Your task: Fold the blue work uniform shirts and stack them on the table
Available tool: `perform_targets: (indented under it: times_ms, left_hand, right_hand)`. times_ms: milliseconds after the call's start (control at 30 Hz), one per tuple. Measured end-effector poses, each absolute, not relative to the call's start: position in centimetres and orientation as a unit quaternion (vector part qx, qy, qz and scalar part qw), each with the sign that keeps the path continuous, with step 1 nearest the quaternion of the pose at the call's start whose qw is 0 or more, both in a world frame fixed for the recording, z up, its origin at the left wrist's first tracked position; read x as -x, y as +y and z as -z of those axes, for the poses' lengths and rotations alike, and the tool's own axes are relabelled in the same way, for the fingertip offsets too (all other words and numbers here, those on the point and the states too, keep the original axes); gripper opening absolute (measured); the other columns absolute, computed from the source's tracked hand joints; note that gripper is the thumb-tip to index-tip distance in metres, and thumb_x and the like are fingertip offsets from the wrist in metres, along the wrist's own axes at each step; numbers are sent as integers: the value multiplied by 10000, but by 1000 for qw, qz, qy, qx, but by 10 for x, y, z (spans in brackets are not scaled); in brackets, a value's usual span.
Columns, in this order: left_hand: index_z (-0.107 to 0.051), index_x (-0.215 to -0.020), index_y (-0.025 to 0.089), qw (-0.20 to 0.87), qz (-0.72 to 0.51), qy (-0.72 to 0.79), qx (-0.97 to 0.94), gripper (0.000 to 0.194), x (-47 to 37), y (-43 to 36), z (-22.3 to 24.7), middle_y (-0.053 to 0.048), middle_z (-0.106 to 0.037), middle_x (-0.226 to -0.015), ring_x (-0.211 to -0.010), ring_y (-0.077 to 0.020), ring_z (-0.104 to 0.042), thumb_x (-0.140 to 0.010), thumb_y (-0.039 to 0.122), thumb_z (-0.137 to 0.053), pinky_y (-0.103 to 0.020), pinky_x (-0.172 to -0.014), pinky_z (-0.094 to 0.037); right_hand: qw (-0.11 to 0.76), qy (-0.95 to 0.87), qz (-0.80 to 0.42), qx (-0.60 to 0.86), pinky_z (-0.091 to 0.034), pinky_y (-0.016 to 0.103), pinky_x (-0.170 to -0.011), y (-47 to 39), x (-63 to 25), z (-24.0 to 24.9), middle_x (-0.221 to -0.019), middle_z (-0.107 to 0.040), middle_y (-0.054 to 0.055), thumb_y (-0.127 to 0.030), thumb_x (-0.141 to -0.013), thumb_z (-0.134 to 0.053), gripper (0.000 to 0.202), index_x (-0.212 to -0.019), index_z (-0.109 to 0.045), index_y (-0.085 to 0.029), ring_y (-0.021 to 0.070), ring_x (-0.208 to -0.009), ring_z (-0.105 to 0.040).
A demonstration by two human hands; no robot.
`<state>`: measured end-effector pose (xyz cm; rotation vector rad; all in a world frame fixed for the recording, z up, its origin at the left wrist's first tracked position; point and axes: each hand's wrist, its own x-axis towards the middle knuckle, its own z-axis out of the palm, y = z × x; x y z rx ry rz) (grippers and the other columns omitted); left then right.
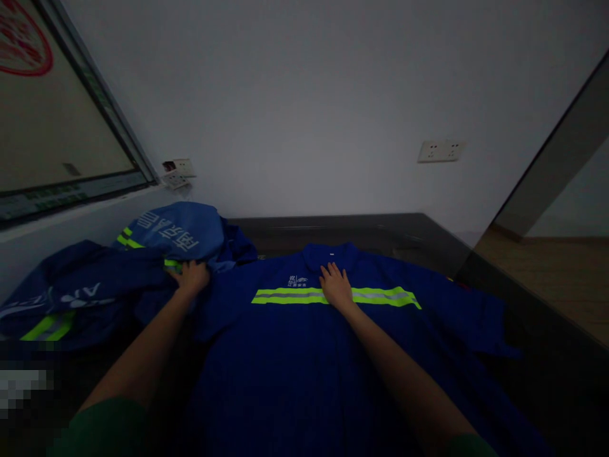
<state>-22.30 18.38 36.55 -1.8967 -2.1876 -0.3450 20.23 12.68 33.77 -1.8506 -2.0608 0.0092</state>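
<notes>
Blue work jacket lies spread front-up mid-surface, collar near the far edge of the dark table. Right hand, reaching diagonally in from lower right, palm down on the chest; fingers extended, slightly parted, gripping nothing. Left hand, reaching in from lower left, touches the heap of blue workwear toward the surface's left end; fingers bent, cannot tell whether they pinch cloth. Pale wall behind far edge, socket plate above far right corner. Window upper left; wood-look floor beyond right edge. Dim light.
</notes>
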Motion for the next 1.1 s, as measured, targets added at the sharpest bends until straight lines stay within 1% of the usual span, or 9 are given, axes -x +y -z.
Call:
perform_targets:
  times_ms: [33,100,167,267,467,633,800,933,1100]
  left_hand:
    - [-576,-1233,112,126,139,-739,647,428,208,181,-364,-234,-501,-1327,-1291,-400,-384,-869,211,-374,-688,-1028,-205]
    - [-514,-1311,154,131,184,-702,675,450,178,178,-361,-189,-471,-1373,-1313,-347,-376,-889,236,-380,-611,-1088,-202]
    - [-501,-1328,174,102,213,-660,713,451,155,180,-358,-151,-515,-1338,-1265,-291,-452,-907,295,-392,-482,-1089,-304]
    - [-571,-1250,148,42,207,-655,725,448,142,191,-354,-134,-619,-1205,-1103,-253,-588,-925,370,-358,-368,-959,-452]
    - [-681,-1002,162,-45,180,-645,742,436,156,209,-354,-85,-718,-978,-886,-226,-669,-892,462,-384,-279,-750,-508]
    - [-665,-952,180,-36,185,-645,740,434,157,207,-358,-73,-715,-943,-839,-220,-660,-887,485,-363,-276,-711,-495]
    - [-645,-1017,190,15,189,-671,717,419,157,205,-365,-90,-700,-1016,-881,-246,-651,-902,481,-367,-311,-754,-478]
    - [-637,-1030,184,66,181,-691,696,382,150,199,-365,-123,-695,-985,-928,-288,-638,-923,423,-360,-390,-833,-442]
    - [-583,-1190,189,135,191,-673,702,360,126,179,-365,-153,-599,-1221,-1173,-322,-503,-920,247,-351,-508,-995,-312]
  right_hand:
    - [193,-731,-11,654,-154,523,-1143,128,-202,-338,-1512,-340,138,-303,-961,-376,493,-1424,-419,-139,267,-1435,-206]
    - [218,-732,-28,645,-212,496,-1135,133,-208,-342,-1499,-367,125,-294,-947,-413,492,-1415,-431,-144,263,-1423,-243]
    - [242,-737,-22,631,-285,408,-1117,140,-227,-350,-1462,-430,104,-288,-945,-422,476,-1401,-450,-155,223,-1386,-328]
    - [232,-719,36,654,-354,294,-1063,146,-290,-371,-1360,-549,60,-287,-947,-420,411,-1336,-528,-210,165,-1268,-475]
    - [147,-588,57,793,-453,381,-924,121,-453,-397,-1152,-658,176,-285,-900,-505,348,-1168,-657,-124,272,-1087,-606]
    - [81,-560,58,823,-471,327,-827,114,-494,-384,-1089,-681,147,-393,-860,-603,348,-1103,-665,-152,247,-1025,-632]
    - [67,-585,77,804,-459,287,-777,124,-491,-382,-1059,-683,124,-335,-953,-453,289,-1063,-655,-161,213,-971,-641]
    - [58,-595,106,795,-452,349,-830,125,-489,-382,-1078,-664,153,-311,-975,-382,332,-1061,-654,-143,249,-1016,-613]
    - [76,-565,163,805,-447,468,-875,118,-472,-386,-1195,-577,214,-295,-977,-322,386,-1173,-597,-107,332,-1149,-505]
